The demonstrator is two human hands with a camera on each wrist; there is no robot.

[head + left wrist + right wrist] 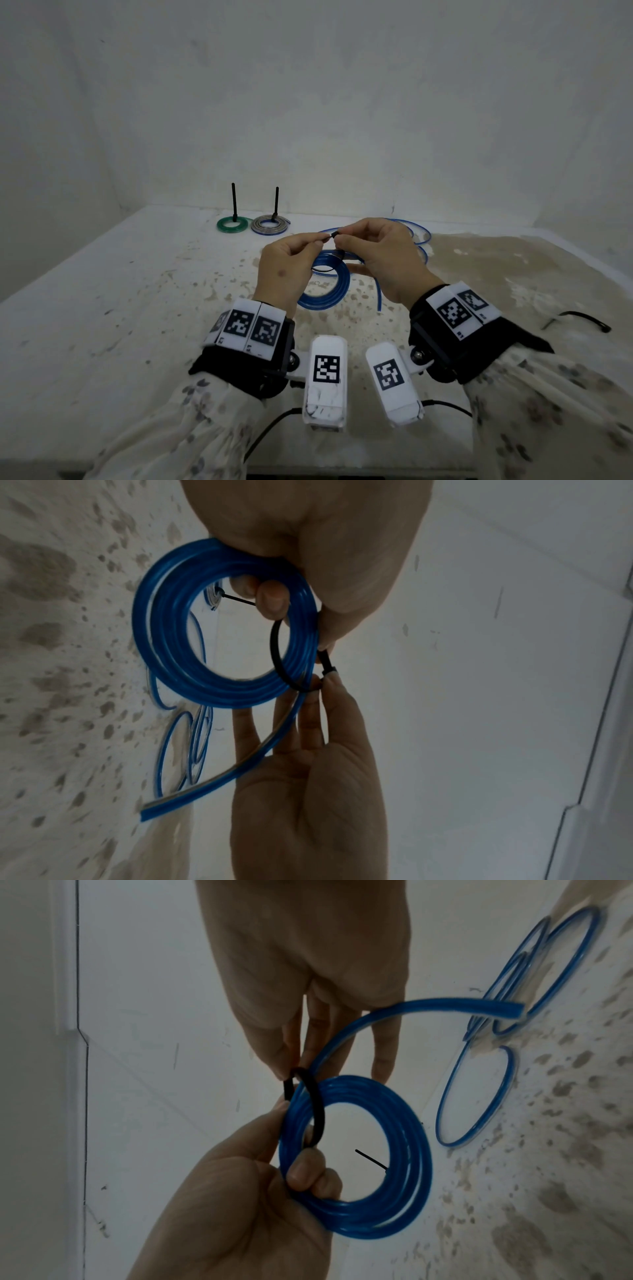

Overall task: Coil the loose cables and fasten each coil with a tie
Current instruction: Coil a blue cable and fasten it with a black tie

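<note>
A blue cable coil hangs above the table with its free end sticking down. My left hand grips the coil, with fingers curled through it, and pinches the strap of a black tie looped around the coil's strands. My right hand pinches the tie's head between thumb and forefinger. In the right wrist view the tie forms a loose ring around the coil.
At the table's back, a green coil and a grey coil each carry an upright black tie. Loose blue cable lies behind my hands. A spare black tie lies at the right. Walls enclose the table.
</note>
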